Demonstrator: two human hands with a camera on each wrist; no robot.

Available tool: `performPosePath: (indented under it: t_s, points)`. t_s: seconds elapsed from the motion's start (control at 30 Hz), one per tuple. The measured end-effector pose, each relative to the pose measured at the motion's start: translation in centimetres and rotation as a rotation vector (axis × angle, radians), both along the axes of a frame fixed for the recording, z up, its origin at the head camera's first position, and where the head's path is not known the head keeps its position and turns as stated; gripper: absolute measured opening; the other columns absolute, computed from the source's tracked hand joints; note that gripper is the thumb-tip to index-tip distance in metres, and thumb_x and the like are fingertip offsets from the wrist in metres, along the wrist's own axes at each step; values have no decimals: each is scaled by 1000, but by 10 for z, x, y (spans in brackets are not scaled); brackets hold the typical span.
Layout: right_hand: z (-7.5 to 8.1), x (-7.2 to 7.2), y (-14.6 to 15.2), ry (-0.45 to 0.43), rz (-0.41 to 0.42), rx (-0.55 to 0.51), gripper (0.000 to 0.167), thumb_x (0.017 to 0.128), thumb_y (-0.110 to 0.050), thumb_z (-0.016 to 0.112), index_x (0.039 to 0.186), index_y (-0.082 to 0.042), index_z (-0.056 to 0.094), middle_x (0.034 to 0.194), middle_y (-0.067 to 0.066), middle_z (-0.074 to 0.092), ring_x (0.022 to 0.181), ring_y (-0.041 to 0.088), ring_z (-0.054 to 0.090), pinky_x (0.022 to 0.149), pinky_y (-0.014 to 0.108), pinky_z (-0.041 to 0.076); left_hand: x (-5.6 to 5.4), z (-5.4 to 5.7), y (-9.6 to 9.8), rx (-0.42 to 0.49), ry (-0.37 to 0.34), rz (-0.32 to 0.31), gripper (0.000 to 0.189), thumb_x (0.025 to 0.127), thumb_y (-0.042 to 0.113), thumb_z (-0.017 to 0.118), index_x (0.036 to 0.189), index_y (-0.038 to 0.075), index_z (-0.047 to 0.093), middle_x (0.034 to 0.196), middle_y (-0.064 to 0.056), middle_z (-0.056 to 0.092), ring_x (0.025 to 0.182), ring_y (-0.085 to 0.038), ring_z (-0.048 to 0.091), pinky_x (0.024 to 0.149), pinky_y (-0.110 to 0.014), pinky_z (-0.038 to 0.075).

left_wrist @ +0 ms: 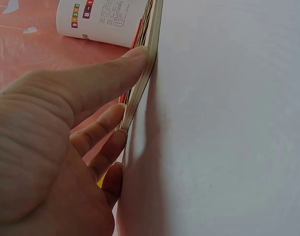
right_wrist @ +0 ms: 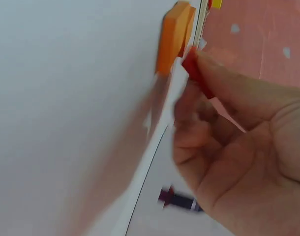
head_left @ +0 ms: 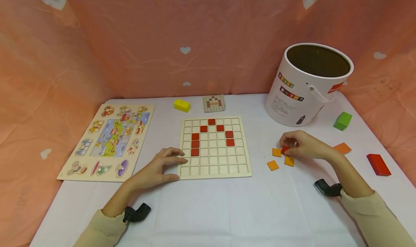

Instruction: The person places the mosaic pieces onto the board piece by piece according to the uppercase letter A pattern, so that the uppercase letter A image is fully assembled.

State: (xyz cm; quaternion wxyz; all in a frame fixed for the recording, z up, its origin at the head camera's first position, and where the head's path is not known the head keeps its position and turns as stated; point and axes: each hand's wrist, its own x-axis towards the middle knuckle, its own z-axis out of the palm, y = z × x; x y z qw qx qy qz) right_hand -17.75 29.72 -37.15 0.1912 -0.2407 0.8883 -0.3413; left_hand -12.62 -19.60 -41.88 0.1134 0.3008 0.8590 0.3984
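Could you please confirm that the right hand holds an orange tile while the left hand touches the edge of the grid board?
Not quite: the right hand holds a red tile, as the right wrist view shows. The left hand does touch the edge of the grid board.

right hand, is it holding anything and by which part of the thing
The right hand pinches a small flat red tile between thumb and fingers; whether by its faces or edges cannot be told.
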Motion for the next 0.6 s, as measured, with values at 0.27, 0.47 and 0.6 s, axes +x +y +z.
performPosePath:
  t_s: [0.27,0.47,0.6]
  points:
    - [-2,-17,-59,-39,53,-131,15,91,3,67,105,1,68,94,7,63,78,22,58,68,25,50,0,0,0,3,3,1,46,82,19,82,126,15,69,139,-4,49,133,-30,35,107,-60,23]
    - [-7,-22,-110,-77,124,-183,16,89,8,65,105,3,68,87,8,58,71,18,55,62,24,50,1,1,0,8,2,0,46,82,17,83,125,14,69,138,-3,49,131,-29,36,106,-59,24]
    - [-8,-19,-128,-60,128,-169,19,89,11,63,106,4,68,87,8,58,71,17,54,64,25,50,1,1,1,9,-1,-1,45,82,17,82,125,14,69,138,-3,49,131,-28,37,106,-58,24]
